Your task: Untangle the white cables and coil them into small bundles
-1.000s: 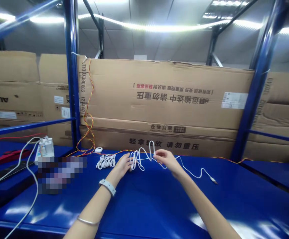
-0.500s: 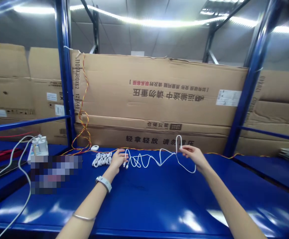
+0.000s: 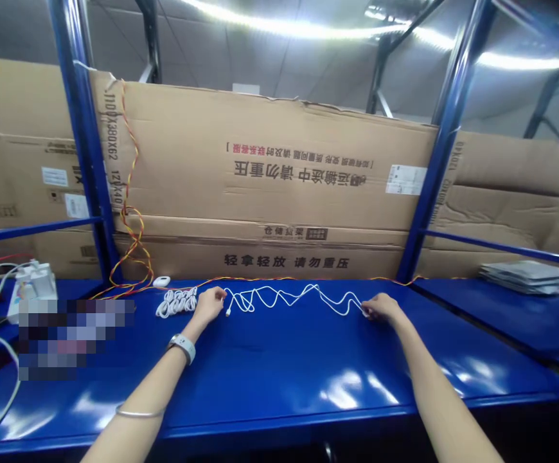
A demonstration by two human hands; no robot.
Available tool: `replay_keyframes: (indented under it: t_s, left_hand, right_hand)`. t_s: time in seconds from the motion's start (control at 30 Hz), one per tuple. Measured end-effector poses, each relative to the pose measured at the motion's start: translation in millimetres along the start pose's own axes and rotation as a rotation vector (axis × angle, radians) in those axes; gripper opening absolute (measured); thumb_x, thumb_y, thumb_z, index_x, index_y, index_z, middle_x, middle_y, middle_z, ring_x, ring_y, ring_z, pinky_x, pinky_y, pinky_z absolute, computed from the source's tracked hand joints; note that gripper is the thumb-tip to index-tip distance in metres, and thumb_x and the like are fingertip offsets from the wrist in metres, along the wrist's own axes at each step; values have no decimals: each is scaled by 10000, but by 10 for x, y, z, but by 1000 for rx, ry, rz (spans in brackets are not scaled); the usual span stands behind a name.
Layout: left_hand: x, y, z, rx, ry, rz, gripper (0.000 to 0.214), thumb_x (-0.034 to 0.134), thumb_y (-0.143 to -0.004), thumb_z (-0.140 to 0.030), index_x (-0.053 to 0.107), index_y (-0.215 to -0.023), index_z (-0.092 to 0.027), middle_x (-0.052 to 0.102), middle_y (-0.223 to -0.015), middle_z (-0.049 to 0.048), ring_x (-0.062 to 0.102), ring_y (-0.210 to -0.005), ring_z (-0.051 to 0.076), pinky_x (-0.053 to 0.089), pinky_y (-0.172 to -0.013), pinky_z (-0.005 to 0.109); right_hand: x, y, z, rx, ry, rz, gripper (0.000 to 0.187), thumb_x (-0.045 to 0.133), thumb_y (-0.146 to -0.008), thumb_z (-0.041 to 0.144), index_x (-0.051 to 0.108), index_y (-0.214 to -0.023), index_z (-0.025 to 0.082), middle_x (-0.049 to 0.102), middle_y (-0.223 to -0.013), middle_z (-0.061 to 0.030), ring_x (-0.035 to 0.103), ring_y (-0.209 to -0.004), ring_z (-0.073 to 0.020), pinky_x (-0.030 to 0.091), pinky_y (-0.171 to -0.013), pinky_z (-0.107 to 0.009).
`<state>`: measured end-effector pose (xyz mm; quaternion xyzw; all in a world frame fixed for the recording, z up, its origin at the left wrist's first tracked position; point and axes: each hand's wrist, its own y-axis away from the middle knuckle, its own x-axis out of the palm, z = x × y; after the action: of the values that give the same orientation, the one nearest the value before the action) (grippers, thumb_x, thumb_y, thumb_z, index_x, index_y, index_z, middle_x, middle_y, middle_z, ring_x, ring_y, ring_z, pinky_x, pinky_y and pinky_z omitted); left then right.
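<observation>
White cable (image 3: 274, 297) lies in loose waves on the blue metal table (image 3: 279, 379), running between both hands. Left hand (image 3: 209, 305) open, fingertips just beside the plug end (image 3: 228, 313). Right hand (image 3: 380, 307) closed on the other end. Coiled white cable (image 3: 177, 302) sits left of it. Cardboard box (image 3: 260, 193) reads "轻拿轻放 请勿重压", edge "1100X380X62".

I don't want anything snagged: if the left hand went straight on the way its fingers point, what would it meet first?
Probably the white cable, whose looped stretch lies just beyond the fingertips of the left hand. Depth is hard to judge from this view, but nothing else seems to lie between them.
</observation>
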<state>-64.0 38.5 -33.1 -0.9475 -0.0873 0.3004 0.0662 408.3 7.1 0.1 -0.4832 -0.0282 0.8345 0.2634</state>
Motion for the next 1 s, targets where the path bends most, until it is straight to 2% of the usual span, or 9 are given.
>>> replay_keyframes:
  t_s: [0.1, 0.17, 0.23, 0.3, 0.4, 0.6, 0.73, 0.83, 1.0]
  left_hand:
    - [-23, 14, -34, 100, -193, 4, 305, 523, -728, 16, 696, -932, -130, 736, -942, 97, 686, -887, 182, 495, -818, 250]
    - [-45, 16, -52, 139, -272, -18, 287, 541, -745, -20, 707, -950, -130, 735, -984, 99, 674, -945, 190, 481, -867, 251]
    - [-87, 10, -58, 161, -334, -63, 269, 546, -773, -66, 713, -970, -139, 732, -1017, 93, 661, -995, 198, 464, -914, 259]
    - [-163, 1, -45, 167, -391, -129, 274, 527, -799, -95, 715, -991, -149, 723, -1061, 91, 643, -1049, 208, 440, -957, 273]
    - [-334, -5, 7, 107, -468, -218, 299, 504, -807, -103, 716, -1011, -158, 704, -1107, 109, 623, -1087, 236, 436, -952, 303]
    - [-591, 40, 95, -106, -571, -257, 163, 627, -786, -285, 720, -883, -194, 683, -1089, 151, 543, -1156, 360, 415, -912, 436]
    - [-559, 90, 70, -116, -647, -218, 349, 700, -736, -418, 670, -970, -162, 645, -1129, 199, 489, -1194, 403, 363, -942, 503]
    - [-511, 111, 63, -68, -747, -222, 402, 684, -748, -309, 623, -1092, -110, 634, -1134, 237, 499, -1187, 391, 356, -946, 496]
    - [-509, 72, 59, 2, -736, -205, 261, 616, -753, -210, 699, -987, -128, 690, -1044, 204, 547, -1158, 368, 368, -953, 454]
  right_hand:
    - [-40, -23, -29, 84, -13, 117, 136, 692, -614, 300, 709, -571, 172, 643, -533, -88, 648, -602, -223, 461, -558, -285]
    - [-37, -56, -43, 89, -29, 62, 164, 688, -625, 338, 729, -629, 179, 684, -614, -96, 666, -658, -236, 478, -600, -297]
    - [-4, -74, 5, 35, -77, -71, 205, 664, -644, 359, 745, -705, 180, 719, -717, -105, 680, -743, -250, 491, -670, -313]
    - [58, -48, 150, -32, -171, -140, 263, 623, -681, 370, 750, -792, 169, 736, -807, -108, 683, -816, -252, 491, -747, -320]
    - [188, 119, 537, -130, -325, -91, 310, 594, -708, 367, 740, -885, 159, 739, -879, -99, 678, -849, -233, 482, -785, -309]
    - [516, 724, 1488, -410, -550, 260, 250, 614, -724, 351, 730, -870, 184, 730, -885, -70, 648, -832, -202, 471, -737, -284]
    - [726, 1060, 1994, -567, -622, 437, 197, 616, -746, 308, 732, -850, 187, 722, -864, -52, 630, -807, -193, 466, -742, -295]
    - [848, 1265, 2271, -580, -675, 557, 165, 623, -749, 271, 732, -834, 181, 714, -815, -42, 628, -771, -180, 461, -733, -288]
    - [977, 1503, 2442, -401, -878, 805, 151, 616, -776, 247, 717, -851, 164, 721, -834, -49, 633, -723, -140, 445, -644, -234]
